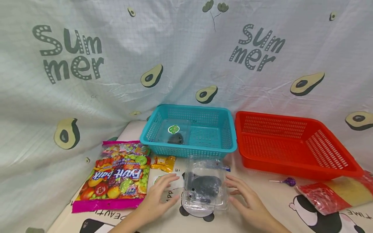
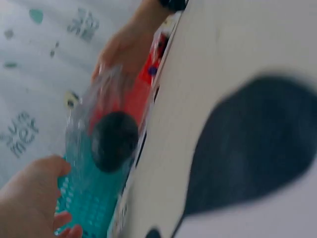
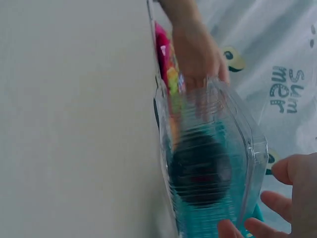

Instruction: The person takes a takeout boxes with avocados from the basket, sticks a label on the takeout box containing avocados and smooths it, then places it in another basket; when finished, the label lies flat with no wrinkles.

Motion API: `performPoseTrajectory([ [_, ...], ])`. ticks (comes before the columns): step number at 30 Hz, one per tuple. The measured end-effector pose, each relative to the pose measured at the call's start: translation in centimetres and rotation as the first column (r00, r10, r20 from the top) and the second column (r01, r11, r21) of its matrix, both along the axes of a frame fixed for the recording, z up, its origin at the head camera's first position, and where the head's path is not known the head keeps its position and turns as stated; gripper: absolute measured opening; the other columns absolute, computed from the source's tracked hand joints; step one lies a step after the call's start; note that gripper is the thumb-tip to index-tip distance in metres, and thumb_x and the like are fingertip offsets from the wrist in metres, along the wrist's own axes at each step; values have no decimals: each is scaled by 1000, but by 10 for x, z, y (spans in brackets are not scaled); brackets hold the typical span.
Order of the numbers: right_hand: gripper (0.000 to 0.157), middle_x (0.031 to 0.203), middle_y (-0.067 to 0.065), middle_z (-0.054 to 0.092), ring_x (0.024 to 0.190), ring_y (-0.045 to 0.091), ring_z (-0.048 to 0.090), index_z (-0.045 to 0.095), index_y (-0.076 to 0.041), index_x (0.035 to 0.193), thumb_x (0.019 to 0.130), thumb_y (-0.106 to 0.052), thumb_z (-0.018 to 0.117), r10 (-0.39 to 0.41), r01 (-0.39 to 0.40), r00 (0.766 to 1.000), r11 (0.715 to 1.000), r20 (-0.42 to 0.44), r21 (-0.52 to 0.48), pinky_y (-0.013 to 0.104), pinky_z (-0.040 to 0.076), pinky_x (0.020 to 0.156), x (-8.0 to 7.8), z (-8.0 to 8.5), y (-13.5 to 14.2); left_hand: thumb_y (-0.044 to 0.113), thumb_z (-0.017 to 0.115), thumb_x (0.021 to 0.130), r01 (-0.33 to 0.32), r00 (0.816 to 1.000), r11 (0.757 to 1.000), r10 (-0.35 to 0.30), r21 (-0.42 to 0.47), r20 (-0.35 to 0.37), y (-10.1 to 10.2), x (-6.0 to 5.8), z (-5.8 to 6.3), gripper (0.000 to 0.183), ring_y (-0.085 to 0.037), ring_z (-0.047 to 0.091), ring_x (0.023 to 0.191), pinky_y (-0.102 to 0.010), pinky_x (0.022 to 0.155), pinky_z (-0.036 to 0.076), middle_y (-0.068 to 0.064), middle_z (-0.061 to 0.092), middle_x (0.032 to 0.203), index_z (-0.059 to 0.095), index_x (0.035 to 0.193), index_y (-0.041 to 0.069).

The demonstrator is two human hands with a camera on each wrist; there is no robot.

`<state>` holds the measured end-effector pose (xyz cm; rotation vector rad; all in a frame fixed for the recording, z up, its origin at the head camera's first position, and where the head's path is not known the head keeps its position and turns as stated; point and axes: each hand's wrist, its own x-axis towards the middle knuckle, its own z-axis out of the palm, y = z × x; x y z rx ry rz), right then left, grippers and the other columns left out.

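Note:
A clear plastic clamshell box (image 1: 205, 201) sits on the table in front of the teal basket (image 1: 190, 151). Inside it is a dark, rounded object (image 3: 200, 171) whose kind I cannot make out. My left hand (image 1: 161, 197) is to the left of the box, a small gap away, its fingers spread and gently bent. On the other side my right hand (image 1: 247, 202) has its fingertips close to the box wall; whether they touch cannot be told. In the right wrist view a gap shows between that hand and the box. Neither hand grips anything.
Another clear box (image 1: 184, 125) with a dark item lies inside the teal basket. To its right stands a red basket (image 1: 274, 147). A fruit candy bag (image 1: 116, 178), a yellow packet (image 1: 164, 163), a purple lollipop (image 1: 289, 181) and a red-and-yellow packet (image 1: 335, 194) lie around.

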<state>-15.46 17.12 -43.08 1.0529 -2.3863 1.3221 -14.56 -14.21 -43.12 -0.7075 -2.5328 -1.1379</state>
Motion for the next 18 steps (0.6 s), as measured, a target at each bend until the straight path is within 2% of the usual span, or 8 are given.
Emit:
performPoseTrajectory([
  [3,48,133,12,39,108,14,49,43,-6,128,83,3,55,-9,10,999,999,41,-36,25,48,79,-1,-3,0,21,68,76,-179,981,982,183,-64,67,-11,-10,-3,48,-17,41,116,-42,92,39,-4,48,125,51,121,15],
  [5,47,130,13,41,104,13,50,42,-5,128,84,3,54,-24,26,998,999,53,-47,24,47,79,-1,-5,-1,19,69,75,-238,964,965,248,-107,93,-17,-15,-5,49,-21,40,117,-47,95,35,-5,48,124,52,120,13],
  [6,46,129,12,42,103,13,50,42,-4,128,84,3,54,-33,36,998,998,55,-52,23,47,79,-1,-6,-1,19,69,75,-249,960,959,263,-132,97,-19,-17,-6,49,-23,39,118,-49,96,34,-7,48,125,51,120,12],
  [9,44,124,12,45,99,12,50,44,-2,126,84,4,53,-57,59,998,996,39,-70,22,45,78,-3,-8,-1,24,67,76,-250,962,936,268,-247,44,-24,-17,-9,52,-31,36,121,-52,97,30,-13,46,127,49,123,9],
  [10,43,122,11,46,98,12,50,44,-2,125,83,5,53,-64,66,997,995,33,-72,21,45,77,-3,-9,-1,26,66,76,-255,963,922,269,-290,8,-24,-16,-10,53,-32,36,120,-53,98,28,-14,46,127,48,123,9],
  [13,42,120,8,47,97,11,50,45,-3,125,84,3,53,-75,78,996,995,41,-64,21,45,78,-4,-11,0,32,63,77,-307,951,857,292,-414,-101,-26,-15,-13,54,-34,38,119,-53,99,23,-16,49,123,48,123,9],
  [15,41,120,6,47,97,11,50,45,-5,125,85,1,53,-87,90,995,995,58,-49,21,46,78,-4,-12,0,34,63,78,-334,942,822,309,-462,-132,-26,-15,-13,54,-33,41,116,-52,100,20,-15,51,120,49,123,9],
  [18,40,120,3,47,98,9,50,45,-7,125,87,-2,52,-106,109,991,994,86,-31,21,46,78,-3,-14,1,35,64,77,-334,941,804,315,-493,-125,-26,-14,-13,54,-30,45,113,-52,101,19,-12,54,117,49,123,10],
])
